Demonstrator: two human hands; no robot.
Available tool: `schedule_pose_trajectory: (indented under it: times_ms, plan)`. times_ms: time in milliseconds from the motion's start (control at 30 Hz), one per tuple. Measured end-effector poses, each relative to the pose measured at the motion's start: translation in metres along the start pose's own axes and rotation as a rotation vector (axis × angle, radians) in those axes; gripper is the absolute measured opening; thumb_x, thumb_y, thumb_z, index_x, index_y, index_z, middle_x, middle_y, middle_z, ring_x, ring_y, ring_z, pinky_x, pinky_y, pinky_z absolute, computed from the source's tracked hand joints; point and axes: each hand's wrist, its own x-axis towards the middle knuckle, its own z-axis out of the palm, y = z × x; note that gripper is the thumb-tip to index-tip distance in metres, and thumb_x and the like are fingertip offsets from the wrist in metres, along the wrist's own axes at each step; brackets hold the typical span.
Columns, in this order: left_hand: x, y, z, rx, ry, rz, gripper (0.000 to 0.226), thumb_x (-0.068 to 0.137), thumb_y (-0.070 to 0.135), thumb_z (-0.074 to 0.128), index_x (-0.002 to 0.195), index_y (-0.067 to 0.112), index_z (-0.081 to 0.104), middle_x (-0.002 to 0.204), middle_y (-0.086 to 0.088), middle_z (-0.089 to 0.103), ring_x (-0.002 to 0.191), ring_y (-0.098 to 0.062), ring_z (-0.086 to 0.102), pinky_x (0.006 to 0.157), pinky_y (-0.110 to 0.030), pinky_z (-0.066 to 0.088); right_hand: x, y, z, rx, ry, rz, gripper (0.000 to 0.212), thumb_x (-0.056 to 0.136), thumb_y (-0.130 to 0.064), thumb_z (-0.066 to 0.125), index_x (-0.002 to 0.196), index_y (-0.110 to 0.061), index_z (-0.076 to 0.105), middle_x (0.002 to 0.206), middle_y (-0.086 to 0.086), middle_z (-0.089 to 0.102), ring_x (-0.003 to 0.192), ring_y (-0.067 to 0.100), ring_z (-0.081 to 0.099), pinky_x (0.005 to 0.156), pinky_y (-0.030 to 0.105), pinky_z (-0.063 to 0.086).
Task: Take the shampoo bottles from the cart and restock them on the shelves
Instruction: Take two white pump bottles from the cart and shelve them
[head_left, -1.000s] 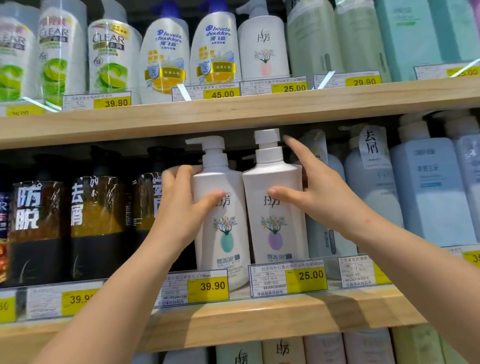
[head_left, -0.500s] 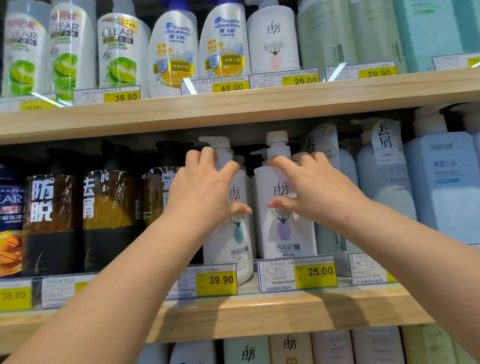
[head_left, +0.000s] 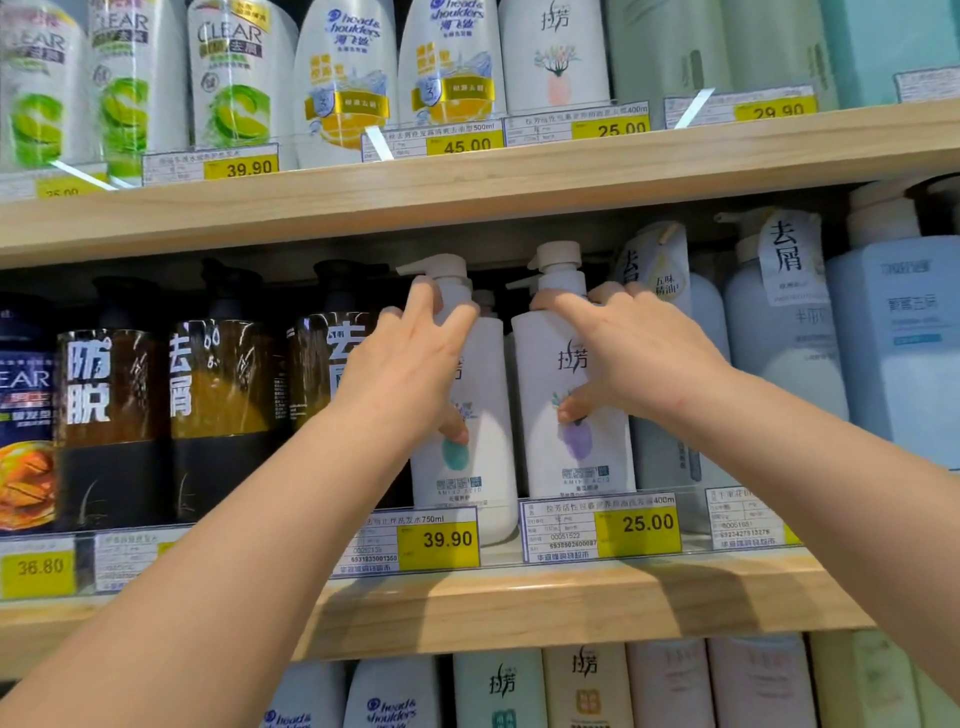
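Observation:
Two white pump bottles stand side by side on the middle wooden shelf (head_left: 519, 603). The left bottle (head_left: 483, 467) has a teal vase print; my left hand (head_left: 410, 374) grips its shoulder, fingers up around the pump neck and thumb on its front. The right bottle (head_left: 576, 457) has a purple vase print; my right hand (head_left: 628, 358) grips its shoulder, fingers over the top and thumb pressed on the label. Both bottles stand upright behind the price tags. More pump heads show just behind them.
Dark amber bottles (head_left: 223, 415) stand left of the pair, pale blue pump bottles (head_left: 779, 364) right. The upper shelf (head_left: 519, 171) holds Clear and Head & Shoulders bottles. Yellow price tags (head_left: 639, 525) line the shelf edges. More bottles (head_left: 587, 686) fill the shelf below.
Both hands slid from the bottles' sides up to their shoulders near the pumps. The two bottles sit further back on the shelf. The camera has moved closer.

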Motion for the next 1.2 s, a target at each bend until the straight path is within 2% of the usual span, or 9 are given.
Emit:
schedule_pose_trajectory:
  times_ms: [133, 267, 400, 500, 600, 867, 1000, 1100, 1200]
  plan:
    - [0.0, -0.004, 0.005, -0.031, 0.034, 0.017, 0.101, 0.062, 0.036, 0.079, 0.139, 0.026, 0.014, 0.137, -0.01, 0.017, 0.123, -0.03, 0.033, 0.092, -0.039, 0.042, -0.002, 0.002, -0.002, 0.037, 0.011, -0.002, 0.097, 0.061, -0.042, 0.078, 0.138, -0.031, 0.019, 0.093, 0.009, 0.042, 0.105, 0.032, 0.048, 0.069, 0.03, 0.029]
    - [-0.001, -0.006, 0.007, -0.103, 0.042, 0.024, 0.099, 0.062, 0.032, 0.079, 0.138, 0.026, 0.016, 0.136, -0.009, 0.019, 0.123, -0.029, 0.034, 0.092, -0.038, 0.042, 0.0, 0.001, 0.0, 0.031, -0.008, 0.01, 0.098, 0.062, -0.043, 0.077, 0.138, -0.032, 0.018, 0.091, 0.006, 0.039, 0.098, 0.031, 0.049, 0.066, 0.031, 0.029]
    - [-0.002, -0.007, 0.01, -0.156, 0.024, 0.007, 0.101, 0.062, 0.029, 0.08, 0.139, 0.028, 0.014, 0.14, -0.012, 0.017, 0.128, -0.03, 0.029, 0.093, -0.04, 0.042, -0.003, 0.0, 0.0, 0.002, -0.012, 0.022, 0.101, 0.061, -0.046, 0.077, 0.139, -0.035, 0.013, 0.089, 0.004, 0.031, 0.088, 0.026, 0.039, 0.066, 0.032, 0.03]
    - [-0.004, -0.004, 0.013, -0.184, -0.005, -0.01, 0.107, 0.06, 0.028, 0.081, 0.14, 0.029, 0.01, 0.143, -0.016, 0.015, 0.133, -0.032, 0.022, 0.094, -0.042, 0.041, -0.007, -0.003, 0.003, -0.026, -0.045, 0.032, 0.108, 0.058, -0.044, 0.08, 0.139, -0.033, 0.008, 0.093, 0.007, 0.032, 0.088, 0.025, 0.036, 0.067, 0.032, 0.031]
    - [-0.005, -0.004, 0.015, -0.203, 0.002, -0.001, 0.11, 0.062, 0.027, 0.08, 0.142, 0.028, 0.003, 0.148, -0.017, 0.011, 0.138, -0.033, 0.014, 0.099, -0.043, 0.038, -0.009, -0.004, 0.009, -0.011, -0.074, 0.039, 0.111, 0.06, -0.042, 0.08, 0.141, -0.031, 0.004, 0.113, 0.013, 0.041, 0.106, 0.03, 0.043, 0.069, 0.034, 0.033]
    - [-0.012, -0.003, 0.028, -0.238, 0.025, 0.044, 0.108, 0.074, 0.02, 0.071, 0.143, 0.023, -0.011, 0.151, -0.02, -0.017, 0.141, -0.032, -0.012, 0.109, -0.039, 0.028, -0.017, -0.011, 0.012, -0.015, -0.088, 0.077, 0.109, 0.071, -0.039, 0.072, 0.143, -0.029, -0.009, 0.146, 0.016, 0.015, 0.131, 0.033, 0.024, 0.092, 0.04, 0.04]
    - [-0.023, -0.003, 0.034, -0.26, 0.109, 0.072, 0.092, 0.083, 0.019, 0.061, 0.143, 0.021, -0.008, 0.152, -0.014, -0.015, 0.142, -0.03, -0.002, 0.099, -0.036, 0.04, -0.028, -0.016, 0.015, 0.019, -0.044, 0.083, 0.095, 0.079, -0.038, 0.065, 0.144, -0.026, -0.004, 0.149, 0.012, 0.008, 0.131, 0.029, 0.023, 0.085, 0.033, 0.039]
    - [-0.038, -0.002, 0.036, -0.319, 0.155, 0.088, 0.074, 0.09, 0.02, 0.051, 0.143, 0.017, 0.0, 0.153, -0.01, -0.008, 0.141, -0.025, 0.007, 0.097, -0.033, 0.041, -0.046, -0.021, 0.018, 0.09, -0.042, 0.082, 0.081, 0.087, -0.035, 0.056, 0.144, -0.024, 0.0, 0.154, 0.005, -0.002, 0.138, 0.023, 0.012, 0.101, 0.035, 0.034]
    - [-0.058, -0.001, 0.037, -0.344, 0.199, 0.113, 0.068, 0.093, 0.02, 0.045, 0.144, 0.017, 0.0, 0.155, -0.003, -0.006, 0.142, -0.018, 0.002, 0.106, -0.029, 0.031, -0.068, -0.029, 0.019, 0.113, -0.087, 0.064, 0.072, 0.091, -0.036, 0.049, 0.144, -0.025, 0.003, 0.155, -0.001, -0.003, 0.141, 0.016, 0.006, 0.105, 0.032, 0.029]
